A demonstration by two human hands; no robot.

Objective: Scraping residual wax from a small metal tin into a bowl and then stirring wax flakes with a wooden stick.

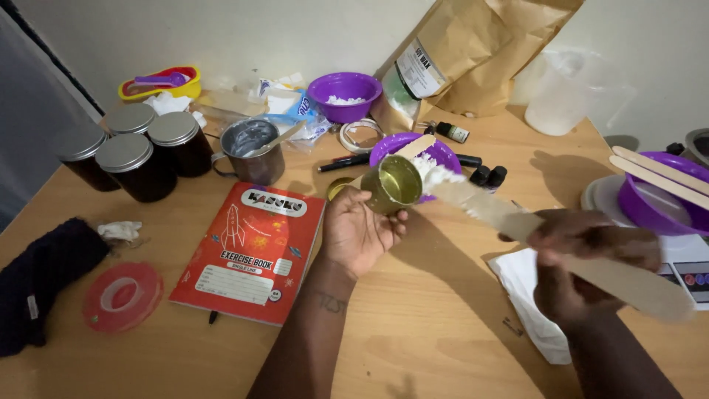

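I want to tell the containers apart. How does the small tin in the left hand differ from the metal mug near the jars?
The small tin is gold, handleless, tilted in the left hand. The metal mug is grey, larger, has a handle, and stands upright on the table with a utensil inside. Both are round, open metal containers.

Near edge of the tabletop (413,347) is bare between the red exercise book (251,251) and the white cloth (528,295). Beyond, dark jars (140,166), metal mug (251,151) and purple bowls (343,94) crowd the way
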